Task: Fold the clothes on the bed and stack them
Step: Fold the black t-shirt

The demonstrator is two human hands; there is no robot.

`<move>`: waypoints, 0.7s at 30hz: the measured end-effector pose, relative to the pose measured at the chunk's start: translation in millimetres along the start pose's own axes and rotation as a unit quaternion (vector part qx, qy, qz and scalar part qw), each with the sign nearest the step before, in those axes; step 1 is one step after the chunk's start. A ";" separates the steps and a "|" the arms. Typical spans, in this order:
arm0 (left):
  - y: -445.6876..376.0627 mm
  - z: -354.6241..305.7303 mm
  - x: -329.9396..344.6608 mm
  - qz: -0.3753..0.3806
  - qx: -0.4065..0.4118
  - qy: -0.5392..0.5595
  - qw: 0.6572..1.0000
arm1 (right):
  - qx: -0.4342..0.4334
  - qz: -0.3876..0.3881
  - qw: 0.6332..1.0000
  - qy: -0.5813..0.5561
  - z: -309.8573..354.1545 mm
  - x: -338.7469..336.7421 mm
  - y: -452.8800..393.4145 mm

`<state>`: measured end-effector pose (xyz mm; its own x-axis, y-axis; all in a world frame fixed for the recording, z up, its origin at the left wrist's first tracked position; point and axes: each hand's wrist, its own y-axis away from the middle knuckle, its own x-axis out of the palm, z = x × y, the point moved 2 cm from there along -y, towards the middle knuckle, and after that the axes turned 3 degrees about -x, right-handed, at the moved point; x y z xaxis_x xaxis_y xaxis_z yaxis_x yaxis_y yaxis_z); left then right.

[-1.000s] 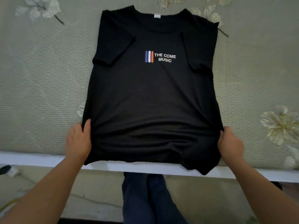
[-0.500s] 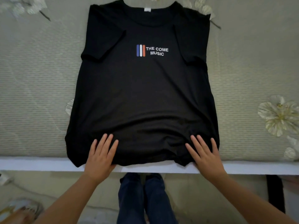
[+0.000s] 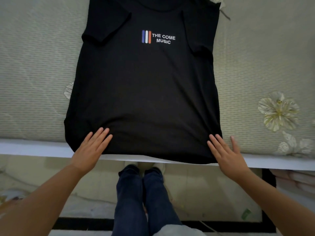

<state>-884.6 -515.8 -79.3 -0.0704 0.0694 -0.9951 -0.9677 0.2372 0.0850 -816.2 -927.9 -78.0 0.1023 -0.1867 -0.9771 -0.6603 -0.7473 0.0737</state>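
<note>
Pale green quilted bedding (image 3: 34, 79) with printed cream flowers (image 3: 277, 110) covers the bed, and on it a black T-shirt (image 3: 144, 92) lies spread flat, front up, its collar at the far side running out of the top of the view and its hem at the near edge. Both short sleeves are folded inward over the chest, and a small print (image 3: 158, 37) of blue, white and red bars beside the words THE COME MUSIC sits between them. The hem overhangs the white bed edge (image 3: 30, 148) slightly, with a few soft creases near the bottom corners. On the hem's left part the left hand (image 3: 90, 150) rests palm down, fingers straight and close together, gripping nothing. At the hem's right corner the right hand (image 3: 226, 154) lies flat too, fingers straight and spread, the outermost one reaching off the cloth onto the bedding. Below the bed edge the person's dark blue trouser legs (image 3: 144, 198) stand on a pale floor (image 3: 204, 193)
</note>
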 end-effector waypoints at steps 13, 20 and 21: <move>-43.0 -105.9 -7.0 0.088 -0.010 0.053 0.995 | -0.048 -0.013 0.995 -0.086 22.1 -24.2 3.6; -53.8 -108.7 0.5 0.054 -0.042 0.056 0.996 | 0.018 0.077 0.996 -0.028 32.4 -27.3 2.1; -53.1 -106.8 3.1 0.041 -0.034 0.054 0.997 | 0.027 0.081 0.996 -0.022 39.5 -24.3 -5.0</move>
<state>-859.3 -631.7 -92.3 -0.1726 -0.0191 -0.9848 -0.9716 0.1676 0.1670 -844.8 -894.5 -62.5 -0.0414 -0.2725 -0.9613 -0.7043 -0.6745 0.2215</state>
